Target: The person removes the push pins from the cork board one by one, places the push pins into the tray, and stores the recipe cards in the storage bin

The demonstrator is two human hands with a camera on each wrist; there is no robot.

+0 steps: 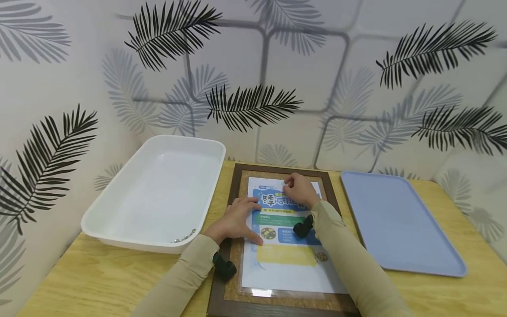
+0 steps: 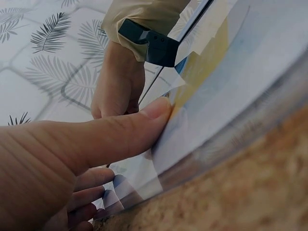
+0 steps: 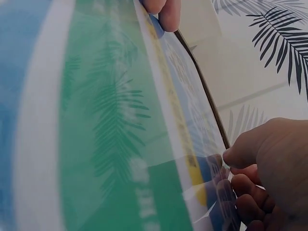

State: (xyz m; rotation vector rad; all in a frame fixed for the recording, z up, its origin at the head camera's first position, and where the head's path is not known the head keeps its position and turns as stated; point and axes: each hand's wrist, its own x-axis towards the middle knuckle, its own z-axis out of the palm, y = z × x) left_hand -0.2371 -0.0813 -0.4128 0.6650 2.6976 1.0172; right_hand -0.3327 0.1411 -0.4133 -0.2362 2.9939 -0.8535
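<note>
A printed poster (image 1: 285, 273) in a clear glossy sleeve lies on a brown-framed corkboard (image 1: 235, 273). My left hand (image 1: 236, 220) rests on the poster's left edge, thumb apart from the fingers; the left wrist view shows the thumb (image 2: 139, 127) pressing the sheet. Near the poster's top, my right hand (image 1: 302, 190) touches the sheet with bent fingers. In the right wrist view, the right thumb (image 3: 243, 147) meets the index finger close to the frame; anything between their tips is hidden.
To the left stands a white tray (image 1: 93, 218), with several small shiny pieces (image 1: 184, 237) in its near corner. A pale blue tray (image 1: 400, 220) lies to the right on the wooden table (image 1: 91, 273). A patterned wall (image 1: 245, 145) rises behind.
</note>
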